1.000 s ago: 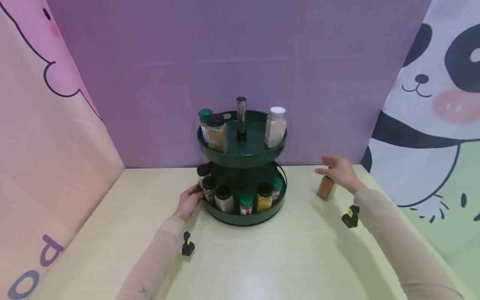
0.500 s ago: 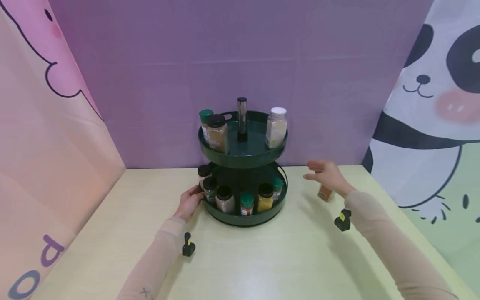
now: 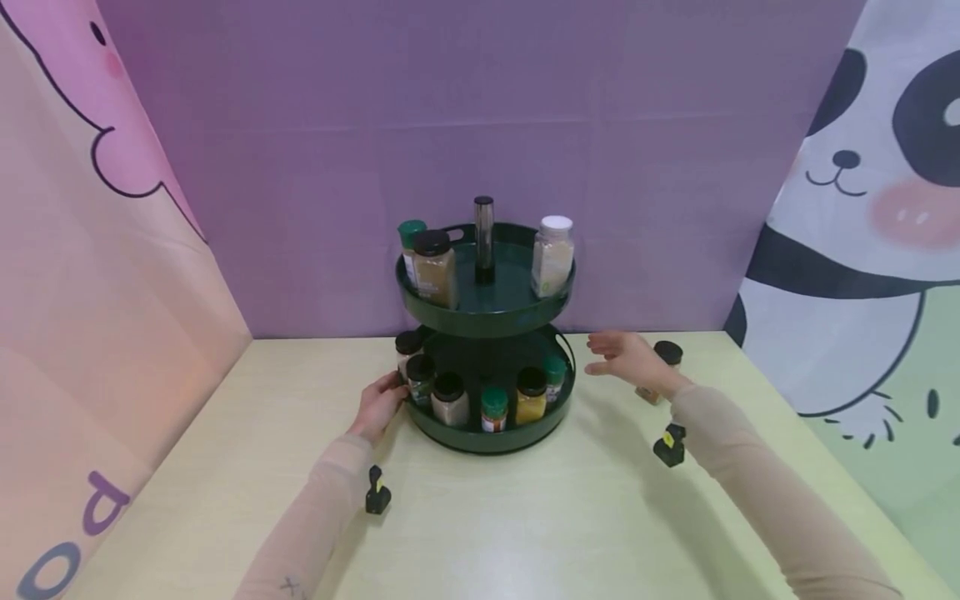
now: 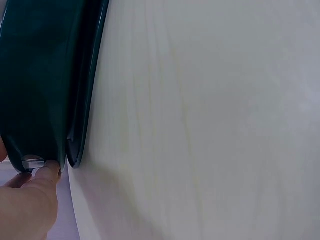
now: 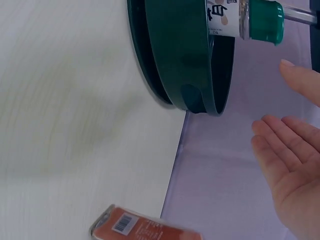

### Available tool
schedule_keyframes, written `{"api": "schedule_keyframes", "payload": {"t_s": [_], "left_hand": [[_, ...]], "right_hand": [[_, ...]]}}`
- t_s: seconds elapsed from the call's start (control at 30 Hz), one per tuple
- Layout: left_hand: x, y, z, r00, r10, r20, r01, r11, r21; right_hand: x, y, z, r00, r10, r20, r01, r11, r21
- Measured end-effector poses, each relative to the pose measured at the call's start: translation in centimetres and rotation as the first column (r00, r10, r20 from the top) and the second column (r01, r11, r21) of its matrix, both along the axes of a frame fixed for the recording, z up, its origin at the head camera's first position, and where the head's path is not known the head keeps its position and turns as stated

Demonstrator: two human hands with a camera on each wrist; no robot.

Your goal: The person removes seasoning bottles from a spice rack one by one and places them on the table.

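Change: right hand has been moved leftward from the orange spice jar toward the green two-tier rack.
Right hand: fingers straight, nothing held, just beside the rack's lower tier.
Left hand: fingertips pressed against the lower tier's left rim.
Jar: stood on the table, behind the right wrist.

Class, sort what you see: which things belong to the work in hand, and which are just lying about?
In the work:
dark green two-tier round spice rack
left hand on its lower rim
open right hand
black-capped orange spice jar on the table

Lying about:
purple backdrop
panda curtain
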State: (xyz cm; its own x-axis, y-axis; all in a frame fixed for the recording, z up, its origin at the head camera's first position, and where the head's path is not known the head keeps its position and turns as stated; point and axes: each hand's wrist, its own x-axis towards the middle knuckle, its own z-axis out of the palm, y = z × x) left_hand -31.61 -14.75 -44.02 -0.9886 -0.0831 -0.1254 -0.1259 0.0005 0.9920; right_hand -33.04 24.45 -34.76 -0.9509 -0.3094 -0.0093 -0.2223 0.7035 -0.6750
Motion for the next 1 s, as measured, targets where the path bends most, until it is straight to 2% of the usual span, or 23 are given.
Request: {"api": "schedule_keyframes", "payload": {"t_s": [0.17, 0.4, 0.77, 1.0], "left_hand": [[0.0, -0.1, 0.0, 1.0, 0.004, -0.007, -0.004, 1.0, 0.002], [0.2, 0.0, 0.0, 1.0, 0.009, -0.006, -0.009, 1.0, -0.005], [0.1, -0.1, 0.0, 1.0, -0.001, -0.005, 0.001, 1.0, -0.013], [0.1, -0.1, -0.1, 1.0, -0.002, -0.008, 0.002, 1.0, -0.002]], "right_hand": [[-0.1, -0.5, -0.6, 0.999, 0.033, 0.032, -0.031, 0.998, -0.055], [0.0, -1.5, -1.4, 0.997, 0.071, -0.009, -0.071, 0.997, -0.008], [-0.3, -2.8, -2.9, 0.992, 0.124, -0.016, -0.125, 0.991, -0.04], [-0.1, -3.7, -3.1, 0.992, 0.127, -0.01, -0.127, 0.991, -0.049]]}}
